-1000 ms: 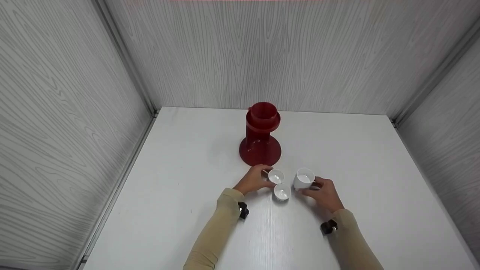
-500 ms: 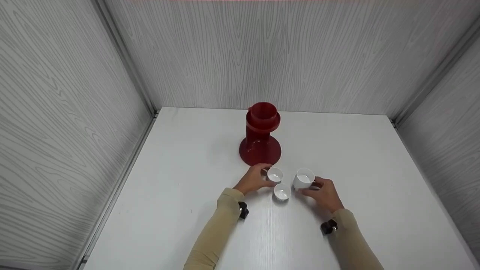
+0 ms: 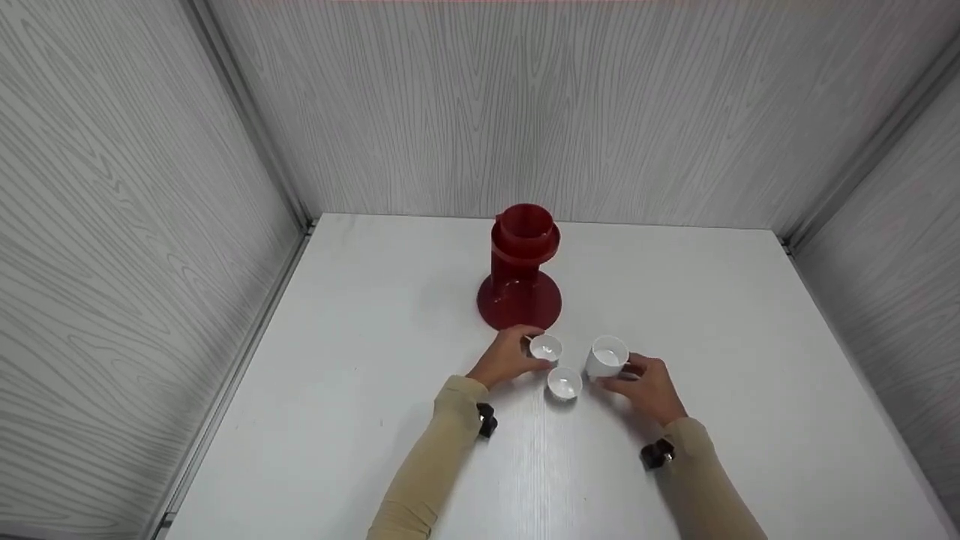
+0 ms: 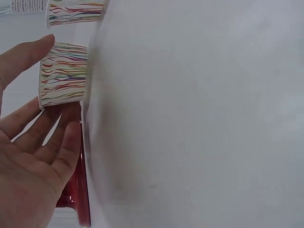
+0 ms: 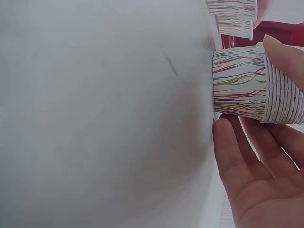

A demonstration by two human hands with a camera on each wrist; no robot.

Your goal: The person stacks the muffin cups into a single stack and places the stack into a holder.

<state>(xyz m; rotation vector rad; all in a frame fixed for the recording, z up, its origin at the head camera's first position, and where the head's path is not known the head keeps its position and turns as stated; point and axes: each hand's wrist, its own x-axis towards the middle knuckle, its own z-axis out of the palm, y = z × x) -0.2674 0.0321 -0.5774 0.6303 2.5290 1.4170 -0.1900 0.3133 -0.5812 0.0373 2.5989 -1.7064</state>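
Observation:
In the head view my left hand (image 3: 502,360) holds a small white paper cup (image 3: 546,349) between thumb and fingers. The left wrist view shows colourful wavy stripes on this striped paper cup (image 4: 64,75). A second paper cup (image 3: 564,384) stands upright just to its near right, apart from it. My right hand (image 3: 649,388) grips a taller stack of nested paper cups (image 3: 606,357), thumb on one side and fingers on the other. Several rims layer up at the top of the cup stack (image 5: 240,84) in the right wrist view. All cup mouths face up.
Behind the cups stands a red plastic stand (image 3: 519,300) with a round base and a tube-like holder on top. Everything sits on a white table (image 3: 360,315), walled by grey wood-grain panels (image 3: 487,112) at the back and sides.
The left hand's cup has shifted slightly left and back, opening a gap from the cup in the middle. My right hand and its stack have stayed nearly still.

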